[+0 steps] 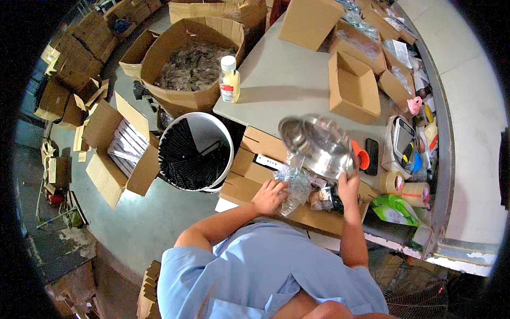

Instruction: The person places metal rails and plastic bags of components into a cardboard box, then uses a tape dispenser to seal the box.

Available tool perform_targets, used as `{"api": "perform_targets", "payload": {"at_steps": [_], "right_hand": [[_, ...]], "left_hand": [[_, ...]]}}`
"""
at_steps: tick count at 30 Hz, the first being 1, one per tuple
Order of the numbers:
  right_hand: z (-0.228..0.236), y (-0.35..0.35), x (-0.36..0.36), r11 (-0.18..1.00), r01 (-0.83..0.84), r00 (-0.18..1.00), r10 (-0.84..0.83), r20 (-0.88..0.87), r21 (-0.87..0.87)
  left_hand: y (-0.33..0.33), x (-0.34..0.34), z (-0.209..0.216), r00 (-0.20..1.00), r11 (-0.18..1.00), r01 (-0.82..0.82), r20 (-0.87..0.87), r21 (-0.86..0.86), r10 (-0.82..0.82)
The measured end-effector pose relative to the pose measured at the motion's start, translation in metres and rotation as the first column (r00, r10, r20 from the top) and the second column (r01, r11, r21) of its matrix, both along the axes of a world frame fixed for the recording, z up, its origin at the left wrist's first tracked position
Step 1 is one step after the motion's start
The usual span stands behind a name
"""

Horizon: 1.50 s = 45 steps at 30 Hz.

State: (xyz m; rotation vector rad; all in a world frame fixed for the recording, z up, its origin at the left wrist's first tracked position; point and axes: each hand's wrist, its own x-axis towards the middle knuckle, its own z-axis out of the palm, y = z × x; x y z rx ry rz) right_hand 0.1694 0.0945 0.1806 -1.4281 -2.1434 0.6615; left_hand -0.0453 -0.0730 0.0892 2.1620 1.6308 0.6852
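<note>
While right hand (349,188) clamps rim of tilted stainless-steel bowl (326,149) above open cardboard carton (246,166), left hand (270,198), fingers half-curled, touches crumpled clear plastic wrap (296,187); whether pinching it, cannot tell.

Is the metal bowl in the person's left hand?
No, the right hand grips the metal bowl at its edge, while the left hand is at the clear plastic.

Metal bowl (321,146) blurred, hiding part of carton (245,166); far box (311,22) cut off by top edge.
</note>
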Motion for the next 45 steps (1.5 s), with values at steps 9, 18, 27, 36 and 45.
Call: {"api": "perform_targets", "payload": {"at_steps": [9,18,27,36,45], "right_hand": [[-0.032,0.089,-0.102,0.772,-0.148,0.596,-0.429,-0.679,-0.618],[-0.085,0.001,-0.064,0.870,-0.445,0.861,0.481,0.164,-0.215],[-0.083,-0.024,-0.073,0.893,-0.422,0.889,0.442,0.121,-0.158],[-0.068,-0.064,-0.104,0.916,-0.395,0.834,0.328,0.445,0.065],[-0.083,-0.045,-0.067,0.916,-0.380,0.889,0.400,0.224,-0.128]], "left_hand": [[0.062,-0.019,-0.009,0.963,0.911,0.229,-0.058,-0.342,-0.264],[0.004,-0.027,-0.023,0.998,0.956,0.045,0.059,-0.290,-0.029],[-0.002,-0.059,-0.052,0.937,0.952,0.074,0.347,-0.297,0.036],[-0.005,-0.086,-0.060,-0.152,0.609,0.239,0.591,-0.756,0.792],[0.008,-0.078,-0.089,0.927,0.922,-0.374,-0.011,-0.105,0.375]]}}
